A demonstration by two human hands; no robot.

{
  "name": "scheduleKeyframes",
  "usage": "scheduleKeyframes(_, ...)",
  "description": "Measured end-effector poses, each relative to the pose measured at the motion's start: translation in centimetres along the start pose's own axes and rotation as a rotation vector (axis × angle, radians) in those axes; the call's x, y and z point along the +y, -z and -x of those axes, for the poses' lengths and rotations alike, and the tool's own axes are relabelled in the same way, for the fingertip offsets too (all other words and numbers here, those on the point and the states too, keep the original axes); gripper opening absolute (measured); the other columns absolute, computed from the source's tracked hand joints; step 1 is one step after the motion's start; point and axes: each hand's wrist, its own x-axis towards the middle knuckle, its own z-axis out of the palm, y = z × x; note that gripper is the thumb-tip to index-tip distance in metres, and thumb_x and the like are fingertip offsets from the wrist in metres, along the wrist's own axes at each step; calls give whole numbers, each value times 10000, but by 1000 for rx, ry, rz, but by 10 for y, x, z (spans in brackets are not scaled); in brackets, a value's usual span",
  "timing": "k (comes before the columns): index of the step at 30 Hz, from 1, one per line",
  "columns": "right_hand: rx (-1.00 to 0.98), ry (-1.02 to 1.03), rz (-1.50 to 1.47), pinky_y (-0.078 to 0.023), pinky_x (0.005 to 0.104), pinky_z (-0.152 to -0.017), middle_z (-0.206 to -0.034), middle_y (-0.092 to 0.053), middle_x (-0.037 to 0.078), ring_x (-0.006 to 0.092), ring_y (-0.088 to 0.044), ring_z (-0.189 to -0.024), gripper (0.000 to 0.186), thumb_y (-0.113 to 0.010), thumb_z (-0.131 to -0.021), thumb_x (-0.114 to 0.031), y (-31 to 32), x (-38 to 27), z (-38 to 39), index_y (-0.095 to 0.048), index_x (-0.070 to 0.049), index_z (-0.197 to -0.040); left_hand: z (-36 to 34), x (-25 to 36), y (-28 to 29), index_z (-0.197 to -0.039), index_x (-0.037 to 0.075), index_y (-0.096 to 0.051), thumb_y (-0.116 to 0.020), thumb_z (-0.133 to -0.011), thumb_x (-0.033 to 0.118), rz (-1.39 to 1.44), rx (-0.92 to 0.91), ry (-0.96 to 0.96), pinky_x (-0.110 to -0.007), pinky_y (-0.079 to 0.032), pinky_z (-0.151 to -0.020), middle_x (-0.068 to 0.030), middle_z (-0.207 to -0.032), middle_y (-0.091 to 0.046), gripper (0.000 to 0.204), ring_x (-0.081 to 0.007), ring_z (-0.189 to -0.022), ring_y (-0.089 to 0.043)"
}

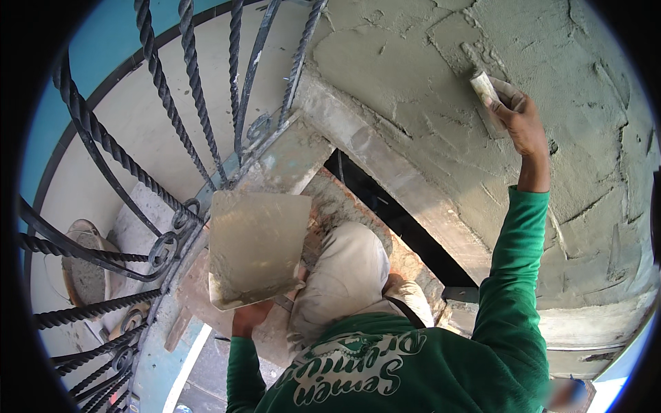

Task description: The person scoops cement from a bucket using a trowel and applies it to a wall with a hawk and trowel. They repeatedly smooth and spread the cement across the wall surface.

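High on the right, my right hand [518,122] grips the pale, mortar-smeared handle of a plastering trowel [484,88]. The trowel is against the grey wet plaster [413,89] on the wall, and its blade is mostly hidden by the hand. Ridges and scrape lines mark the plaster around it. Low at centre left, my left hand [251,318] supports a square plasterer's hawk [258,237] from beneath. Its fingers are mostly hidden under the board. A thin smear of mortar coats the hawk, thicker along its near edge.
Black twisted-iron railing [162,86] curves along the left. Beyond it stands a bucket [88,268] of grey mortar. A concrete ledge [385,172] borders the plaster, beside a long dark gap [396,217]. My bent knee [351,255] is between the hawk and the gap.
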Motion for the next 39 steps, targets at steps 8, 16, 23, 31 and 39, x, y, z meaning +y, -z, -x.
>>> scheduleKeyframes(8,-84,96,-592,-498,339,-1034,-1220,-670,119,173,-643,-1144,515,-766,-903,-16,-118,31,68,-508,41,-1345,2,-16,-7,-1257,44,-661,-805,-872,148,57,24,93,-417,-534,-952,-124,-1211,-713,424,-278,-1113,-676)
scheduleKeyframes(16,-29,179,-146,-527,446,-953,-1136,-685,294,431,-668,-1098,630,-822,-831,-221,-342,44,-46,-532,102,-1288,0,0,-2,-1200,53,-694,-819,-845,159,-139,26,57,-427,-547,-923,-127,-1154,-735,391,-297,-1063,-700)
scheduleKeyframes(23,38,117,76,-532,474,-935,-1125,-681,334,468,-667,-1078,698,-818,-828,-274,-330,61,-75,-532,146,-1307,-6,16,-4,-1223,52,-688,-809,-847,153,-157,49,97,-427,-544,-935,-136,-1172,-730,407,-299,-1088,-692)
scheduleKeyframes(31,88,106,35,-537,425,-933,-1146,-710,270,377,-705,-1086,646,-836,-839,-247,-276,97,-23,-562,88,-1319,-4,-11,-14,-1318,60,-637,-785,-865,140,218,115,210,-436,-509,-1004,-139,-1291,-682,484,-300,-1188,-645)
scheduleKeyframes(39,56,129,79,-531,450,-920,-1142,-708,276,419,-692,-1068,723,-852,-807,-294,-212,119,5,-549,74,-1351,-3,2,-3,-1283,19,-643,-837,-836,148,-156,36,129,-430,-533,-973,-151,-1233,-706,504,-296,-1131,-675)
